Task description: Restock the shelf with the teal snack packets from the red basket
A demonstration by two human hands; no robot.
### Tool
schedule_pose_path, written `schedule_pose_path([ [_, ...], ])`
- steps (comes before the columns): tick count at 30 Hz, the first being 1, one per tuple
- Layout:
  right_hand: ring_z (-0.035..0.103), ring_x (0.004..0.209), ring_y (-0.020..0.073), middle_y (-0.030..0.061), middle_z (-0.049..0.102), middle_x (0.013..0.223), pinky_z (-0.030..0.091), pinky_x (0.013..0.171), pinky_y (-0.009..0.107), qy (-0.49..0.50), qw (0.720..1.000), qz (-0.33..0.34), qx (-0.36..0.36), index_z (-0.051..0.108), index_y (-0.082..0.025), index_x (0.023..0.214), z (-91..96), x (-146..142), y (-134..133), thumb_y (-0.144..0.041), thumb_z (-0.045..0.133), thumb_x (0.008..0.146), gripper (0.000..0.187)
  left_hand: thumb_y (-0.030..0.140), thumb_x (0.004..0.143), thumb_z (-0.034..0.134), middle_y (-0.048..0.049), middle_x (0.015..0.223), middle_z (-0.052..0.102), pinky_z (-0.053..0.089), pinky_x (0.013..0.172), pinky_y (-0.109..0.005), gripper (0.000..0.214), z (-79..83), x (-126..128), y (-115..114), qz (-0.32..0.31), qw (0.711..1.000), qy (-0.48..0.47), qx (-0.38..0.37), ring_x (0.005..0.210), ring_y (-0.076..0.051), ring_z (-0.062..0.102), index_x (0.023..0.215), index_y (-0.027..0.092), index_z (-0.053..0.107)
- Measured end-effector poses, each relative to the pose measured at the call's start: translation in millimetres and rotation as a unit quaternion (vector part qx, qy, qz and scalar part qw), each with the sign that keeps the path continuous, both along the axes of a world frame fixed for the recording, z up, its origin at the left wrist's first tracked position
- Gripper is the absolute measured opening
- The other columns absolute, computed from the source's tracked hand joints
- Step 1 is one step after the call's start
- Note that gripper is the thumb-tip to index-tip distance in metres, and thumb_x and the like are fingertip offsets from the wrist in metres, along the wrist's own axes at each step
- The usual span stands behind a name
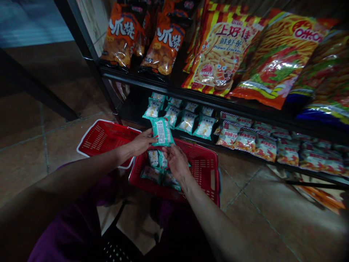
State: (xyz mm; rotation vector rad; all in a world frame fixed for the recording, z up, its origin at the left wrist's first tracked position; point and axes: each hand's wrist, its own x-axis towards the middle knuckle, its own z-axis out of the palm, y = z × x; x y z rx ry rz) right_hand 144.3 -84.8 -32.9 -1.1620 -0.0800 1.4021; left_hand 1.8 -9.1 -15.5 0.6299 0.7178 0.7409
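A small teal-and-white snack bag is held up above the red shopping basket, its printed back facing me. My left hand grips the bag by its left edge. At the lower right corner, the curled fingers of my right hand pinch the same bag. Below my hands, several more teal snack bags lie in the left part of the basket. Just beyond the held bag, matching teal bags stand in rows on the lower shelf.
A second red basket with a white handle sits at the left on the tiled floor. Small red-and-white bags line the lower shelf's right side. The upper shelf juts out overhead with large prawn cracker bags and orange snack bags.
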Motion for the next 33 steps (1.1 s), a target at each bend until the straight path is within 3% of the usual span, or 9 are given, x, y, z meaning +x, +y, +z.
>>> schedule_pose_path([
  [9, 0.063, 0.056, 0.0071, -0.0048, 0.066, 0.061, 0.053, 0.053, 0.014, -0.001, 1.000, -0.022, 0.019, 0.059, -0.018, 0.059, -5.6, 1, 3, -0.016, 0.086, 0.049, 0.029, 0.003, 0.065, 0.062, -0.0069, 0.092, 0.069, 0.049, 0.079, -0.031, 0.031, -7.2, -1, 0, -0.014, 1.000, -0.001, -0.022, 0.081, -0.017, 0.065, 0.094, 0.014, 0.064],
  [14, 0.061, 0.056, 0.0065, -0.0054, 0.064, 0.060, 0.051, 0.051, 0.014, -0.021, 0.999, -0.020, 0.025, 0.062, -0.019, 0.063, -5.0, 1, 3, -0.018, 0.087, 0.046, 0.030, 0.005, 0.064, 0.061, -0.0044, 0.084, 0.067, 0.048, 0.066, -0.025, 0.027, -14.2, 0, 1, -0.003, 0.999, 0.026, -0.034, 0.069, -0.012, 0.060, 0.089, 0.015, 0.063],
  [18, 0.058, 0.054, 0.0065, -0.0062, 0.063, 0.059, 0.048, 0.049, 0.015, -0.045, 0.999, -0.021, 0.017, 0.066, -0.020, 0.071, -1.4, 3, 3, -0.019, 0.086, 0.044, 0.033, 0.005, 0.061, 0.062, -0.0040, 0.085, 0.064, 0.046, 0.066, -0.025, 0.047, -11.0, -1, -3, -0.003, 0.994, 0.111, -0.021, 0.073, -0.014, 0.060, 0.107, 0.015, 0.060],
  [21, 0.056, 0.052, 0.0058, -0.0068, 0.063, 0.058, 0.046, 0.050, 0.016, -0.064, 0.998, -0.018, 0.024, 0.068, -0.020, 0.073, 1.6, 4, 3, -0.021, 0.085, 0.045, 0.033, 0.005, 0.061, 0.062, -0.0018, 0.088, 0.062, 0.043, 0.062, -0.024, 0.078, -5.3, -2, -7, 0.039, 0.983, 0.181, 0.017, 0.072, -0.013, 0.058, 0.135, 0.021, 0.041],
  [24, 0.055, 0.052, 0.0059, -0.0080, 0.062, 0.058, 0.045, 0.052, 0.017, -0.081, 0.996, -0.013, 0.034, 0.068, -0.021, 0.074, 2.8, 3, 2, -0.023, 0.083, 0.047, 0.031, 0.005, 0.061, 0.061, -0.0009, 0.091, 0.060, 0.041, 0.059, -0.022, 0.094, -1.3, -2, -8, 0.055, 0.977, 0.202, 0.046, 0.070, -0.011, 0.056, 0.145, 0.027, 0.024],
  [29, 0.052, 0.054, 0.0057, -0.0078, 0.065, 0.065, 0.043, 0.054, 0.019, -0.091, 0.995, 0.008, 0.046, 0.071, -0.024, 0.085, 1.4, 2, 0, -0.022, 0.081, 0.052, 0.035, 0.004, 0.061, 0.057, 0.0010, 0.082, 0.060, 0.038, 0.057, -0.021, 0.093, -1.2, -3, -5, 0.025, 0.980, 0.180, 0.079, 0.061, -0.009, 0.050, 0.145, 0.028, 0.028],
  [33, 0.051, 0.054, 0.0071, -0.0062, 0.068, 0.069, 0.044, 0.056, 0.022, -0.101, 0.994, 0.016, 0.026, 0.072, -0.025, 0.094, 0.9, 2, -1, -0.021, 0.079, 0.054, 0.040, 0.016, 0.070, 0.062, -0.0019, 0.099, 0.064, 0.043, 0.067, -0.025, 0.080, -4.8, -6, -3, 0.023, 0.983, 0.163, 0.082, 0.078, -0.014, 0.057, 0.143, 0.032, 0.034],
])
